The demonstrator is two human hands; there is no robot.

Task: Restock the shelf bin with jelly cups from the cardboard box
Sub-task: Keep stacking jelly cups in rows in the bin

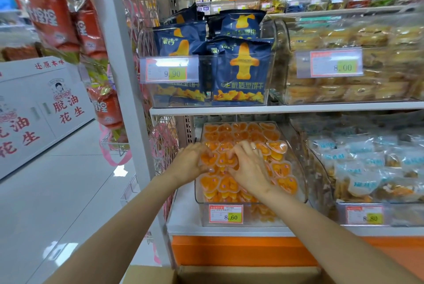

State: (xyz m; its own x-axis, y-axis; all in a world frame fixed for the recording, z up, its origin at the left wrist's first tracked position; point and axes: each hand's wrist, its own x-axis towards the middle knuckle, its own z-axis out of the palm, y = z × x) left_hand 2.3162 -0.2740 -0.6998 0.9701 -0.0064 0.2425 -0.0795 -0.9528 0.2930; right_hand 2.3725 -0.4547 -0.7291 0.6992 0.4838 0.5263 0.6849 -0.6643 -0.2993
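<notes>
Price tags (169, 72) front the bins: 9.90 by the blue bags (241, 70), 8.00 on the pastry bin (281, 58), 8.60 on the shelf bin (197, 194), 8.80 beside it. The white cabinet (46, 91) reads 脱油花生.

Head-worn, forward-down, seemingly close before shelf bin (301, 182)

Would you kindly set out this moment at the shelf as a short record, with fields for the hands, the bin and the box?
place: shop aisle, lower shelf
bin: clear plastic, filled close to its rim with orange jelly cups
left hand: on the cups, fingers curled round some
right hand: laid over the cups beside it; grip unclear
price tag: on the bin's front, reads 8.60
cardboard box: open, below the arms at the bottom edge; contents hidden
shelf above: blue snack bags in another clear bin
</notes>
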